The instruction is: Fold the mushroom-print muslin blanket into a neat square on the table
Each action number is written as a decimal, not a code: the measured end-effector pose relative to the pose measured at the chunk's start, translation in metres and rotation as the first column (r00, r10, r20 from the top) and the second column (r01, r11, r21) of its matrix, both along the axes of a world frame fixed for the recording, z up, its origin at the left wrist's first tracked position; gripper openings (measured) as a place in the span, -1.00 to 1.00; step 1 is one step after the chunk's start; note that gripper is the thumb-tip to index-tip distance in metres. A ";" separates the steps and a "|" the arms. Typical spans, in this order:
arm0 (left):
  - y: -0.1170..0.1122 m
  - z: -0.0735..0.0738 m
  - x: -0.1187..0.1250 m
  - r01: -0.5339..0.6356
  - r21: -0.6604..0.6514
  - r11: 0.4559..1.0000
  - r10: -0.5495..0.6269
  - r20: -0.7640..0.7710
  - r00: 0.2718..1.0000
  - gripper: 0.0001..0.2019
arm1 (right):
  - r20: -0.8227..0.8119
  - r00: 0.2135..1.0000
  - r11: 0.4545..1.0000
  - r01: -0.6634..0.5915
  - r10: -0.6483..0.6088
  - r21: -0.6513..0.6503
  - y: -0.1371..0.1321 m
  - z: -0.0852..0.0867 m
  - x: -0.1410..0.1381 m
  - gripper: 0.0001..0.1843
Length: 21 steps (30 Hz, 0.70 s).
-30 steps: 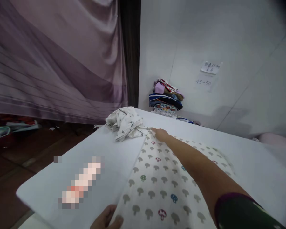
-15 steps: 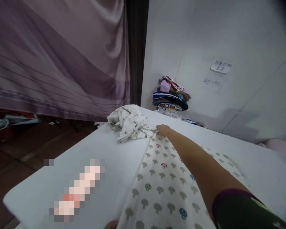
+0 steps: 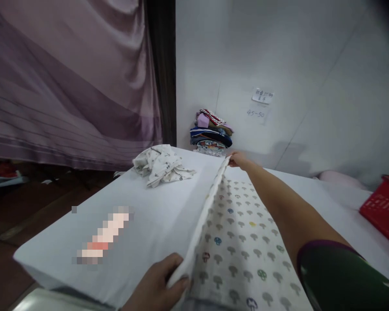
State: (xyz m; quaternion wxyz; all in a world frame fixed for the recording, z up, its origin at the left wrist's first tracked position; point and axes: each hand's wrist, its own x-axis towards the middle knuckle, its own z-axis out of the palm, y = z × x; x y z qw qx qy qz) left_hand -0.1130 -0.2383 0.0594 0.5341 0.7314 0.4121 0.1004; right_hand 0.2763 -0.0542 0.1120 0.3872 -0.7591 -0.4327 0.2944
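A white cloth printed with small mushrooms lies spread on the white table. My left hand pinches its near left edge at the bottom of the view. My right hand, arm stretched far forward, grips the far end of the same edge and holds it lifted off the table, so the edge runs as a raised ridge between both hands.
A crumpled white patterned garment lies at the table's far left. A stack of folded clothes stands against the wall behind it. A red basket sits at the right. A purple curtain hangs to the left.
My right hand has lifted the far corner of the mushroom cloth and carried it right and farther away, off the crumpled garment. My left hand has come back into view holding the near edge.
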 end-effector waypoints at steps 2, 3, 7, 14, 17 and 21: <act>-0.013 0.014 0.028 0.137 0.085 0.987 -0.137 -0.004 0.991 -0.88 | -0.091 0.996 0.998 0.028 -0.023 0.054 -0.026 0.014 0.021 -0.87; -0.021 0.018 0.043 0.200 0.118 0.973 -0.202 0.004 0.979 -0.89 | -0.126 0.991 0.996 0.043 -0.033 0.077 -0.038 0.020 0.032 -0.89; -0.051 0.018 0.119 0.402 0.159 0.902 -0.409 0.011 0.913 -0.87 | -0.168 0.978 0.976 0.150 -0.123 0.158 -0.080 0.027 0.078 -0.79; -0.099 -0.045 0.249 0.455 -0.122 0.882 -0.466 -0.083 0.881 -0.75 | -0.082 0.945 0.936 0.324 -0.316 0.136 -0.127 -0.028 0.140 -0.59; -0.113 -0.067 0.273 0.448 -0.075 0.891 -0.454 -0.181 0.872 -0.79 | -0.094 0.936 0.934 0.346 -0.338 0.088 -0.144 -0.063 0.156 -0.54; -0.123 -0.071 0.285 0.449 -0.116 0.886 -0.463 -0.194 0.865 -0.70 | -0.129 0.932 0.934 0.350 -0.340 0.067 -0.155 -0.089 0.172 -0.43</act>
